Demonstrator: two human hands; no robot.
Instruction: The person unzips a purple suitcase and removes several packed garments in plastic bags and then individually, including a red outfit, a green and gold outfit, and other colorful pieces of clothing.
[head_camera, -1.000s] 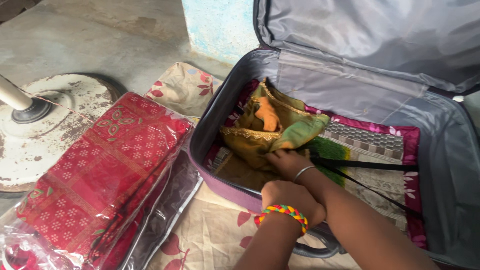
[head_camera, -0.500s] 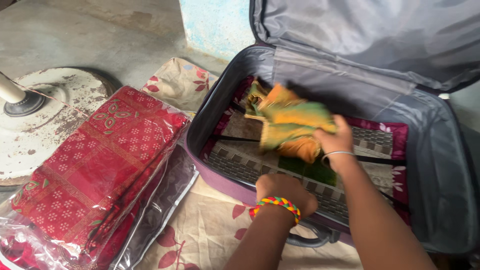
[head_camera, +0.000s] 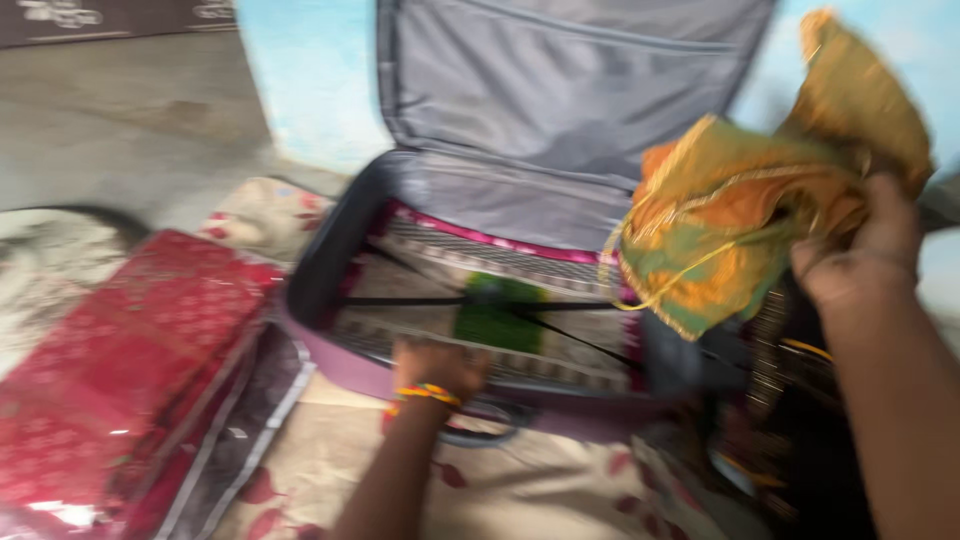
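My right hand (head_camera: 868, 252) holds a bunched yellow, orange and green garment (head_camera: 742, 215) with gold trim, lifted to the right of the open purple suitcase (head_camera: 330, 262) and above its right end. My left hand (head_camera: 436, 364), with a multicoloured bangle at the wrist, rests on the suitcase's near rim, fingers curled over the edge. Inside the suitcase lies a folded patterned cloth with a magenta border (head_camera: 500, 262) and a green patch (head_camera: 497, 312), crossed by black straps. The grey lid (head_camera: 560, 90) stands upright. The frame is blurred.
A red patterned fabric in a clear plastic cover (head_camera: 110, 370) lies to the left on a beige floral sheet (head_camera: 330, 470). Dark fabric with gold trim (head_camera: 790, 420) sits at lower right. A blue wall (head_camera: 310, 80) stands behind the suitcase; concrete floor lies at far left.
My right hand has lifted the yellow-orange garment up out of the suitcase and carried it to the right. The view swung right. My left hand stayed on the near rim.
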